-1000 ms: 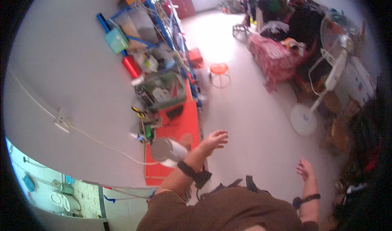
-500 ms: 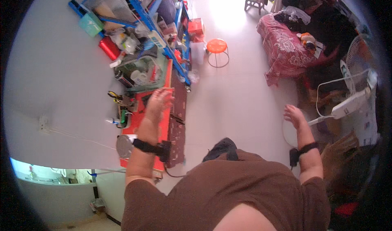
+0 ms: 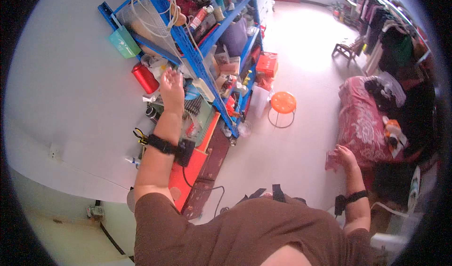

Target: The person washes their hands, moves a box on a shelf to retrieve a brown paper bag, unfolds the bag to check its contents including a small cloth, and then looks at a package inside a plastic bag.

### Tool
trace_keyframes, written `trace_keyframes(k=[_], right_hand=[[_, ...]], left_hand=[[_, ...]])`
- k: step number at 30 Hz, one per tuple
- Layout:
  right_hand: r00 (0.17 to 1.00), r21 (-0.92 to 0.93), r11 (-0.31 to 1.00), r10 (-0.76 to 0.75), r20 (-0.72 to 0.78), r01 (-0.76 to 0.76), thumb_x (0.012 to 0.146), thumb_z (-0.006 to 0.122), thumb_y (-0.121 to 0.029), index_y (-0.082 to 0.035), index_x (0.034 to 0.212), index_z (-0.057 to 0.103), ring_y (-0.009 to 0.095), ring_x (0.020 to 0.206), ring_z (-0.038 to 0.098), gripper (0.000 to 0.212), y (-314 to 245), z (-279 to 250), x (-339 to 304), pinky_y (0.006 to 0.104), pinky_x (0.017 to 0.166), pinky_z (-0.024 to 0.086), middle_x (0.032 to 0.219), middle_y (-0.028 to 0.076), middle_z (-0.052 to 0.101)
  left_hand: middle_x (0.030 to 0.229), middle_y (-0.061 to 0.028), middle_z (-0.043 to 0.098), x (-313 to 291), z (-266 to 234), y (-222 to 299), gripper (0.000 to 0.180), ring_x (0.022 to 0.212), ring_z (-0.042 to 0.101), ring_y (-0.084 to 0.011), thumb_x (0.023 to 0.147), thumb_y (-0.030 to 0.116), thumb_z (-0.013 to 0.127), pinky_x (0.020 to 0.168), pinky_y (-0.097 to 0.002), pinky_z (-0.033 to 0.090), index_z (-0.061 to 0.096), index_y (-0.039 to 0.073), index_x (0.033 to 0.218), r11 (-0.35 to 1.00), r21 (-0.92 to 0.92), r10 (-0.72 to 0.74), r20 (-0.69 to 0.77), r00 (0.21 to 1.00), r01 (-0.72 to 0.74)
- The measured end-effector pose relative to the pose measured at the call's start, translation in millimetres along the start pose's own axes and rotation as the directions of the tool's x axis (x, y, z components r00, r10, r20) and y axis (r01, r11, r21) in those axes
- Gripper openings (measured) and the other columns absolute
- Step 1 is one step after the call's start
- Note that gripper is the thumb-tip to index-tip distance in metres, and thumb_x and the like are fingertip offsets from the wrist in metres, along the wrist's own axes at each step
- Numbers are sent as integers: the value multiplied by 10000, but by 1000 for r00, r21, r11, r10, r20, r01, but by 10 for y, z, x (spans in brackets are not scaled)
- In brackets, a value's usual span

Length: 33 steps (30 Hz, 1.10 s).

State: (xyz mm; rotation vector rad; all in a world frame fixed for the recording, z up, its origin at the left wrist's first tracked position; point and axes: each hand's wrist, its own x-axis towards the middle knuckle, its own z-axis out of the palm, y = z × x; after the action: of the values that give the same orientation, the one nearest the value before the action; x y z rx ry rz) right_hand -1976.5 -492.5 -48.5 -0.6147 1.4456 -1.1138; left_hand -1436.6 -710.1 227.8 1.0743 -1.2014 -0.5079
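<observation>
My left hand is raised in front of a blue metal shelf rack, its fingers stretched upward. Just behind the fingertips lie crumpled clear plastic bags, and a red cylinder stands out to their left. Whether the fingertips touch the bags I cannot tell. Beneath my left forearm sits a greenish clear plastic bin of mixed items, on a red-topped cabinet. My right hand hangs empty with loosely spread fingers, beside the corner of a bed-like piece under a red floral cover.
An orange round stool stands on the pale floor ahead. Red boxes are by the rack's foot. Farther right are a small dark wooden stool and a rack of hanging clothes. A cable trails from my left wrist strap.
The view has moved forward and turned left. My left hand has gone from above the red cabinet top up to the rack. My right hand is now beside the red-covered piece.
</observation>
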Motion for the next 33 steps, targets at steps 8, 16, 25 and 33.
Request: trace_keyframes(k=[8,16,25,33], right_hand=[[948,-325,935,-33,317,141,790,481,-353,-61,984,457,138,713,498,352,-908,-523,1700,288,587,429,848,7,505],[952,-391,918,64,300,62,809,459,-325,-60,1132,421,211,933,490,419,-2406,782,2500,326,771,409,1101,111,460],[941,-418,908,132,313,12,810,456,-325,-44,1124,427,246,969,479,421,-2758,1020,3712,356,805,401,1097,144,462],[956,-493,869,110,271,40,818,439,-274,-27,1131,413,255,977,476,400,-3387,1289,4446,353,816,394,1108,154,453]], left_hand=[[890,-99,490,873,686,-512,485,837,466,-179,665,182,633,740,-288,384,377,-36,1015,859,511,-17,-59,998,45],[977,-140,529,1381,867,-606,538,859,502,-197,598,193,711,782,-296,379,463,-98,976,881,435,-11,-379,925,189],[984,-234,466,1605,1026,-1047,731,972,461,-253,565,334,726,788,-324,401,365,-125,1005,771,602,214,-553,805,209],[849,-230,478,1726,1122,-1154,650,786,533,-312,588,363,703,690,-366,439,390,-127,879,597,685,388,-702,597,417]])
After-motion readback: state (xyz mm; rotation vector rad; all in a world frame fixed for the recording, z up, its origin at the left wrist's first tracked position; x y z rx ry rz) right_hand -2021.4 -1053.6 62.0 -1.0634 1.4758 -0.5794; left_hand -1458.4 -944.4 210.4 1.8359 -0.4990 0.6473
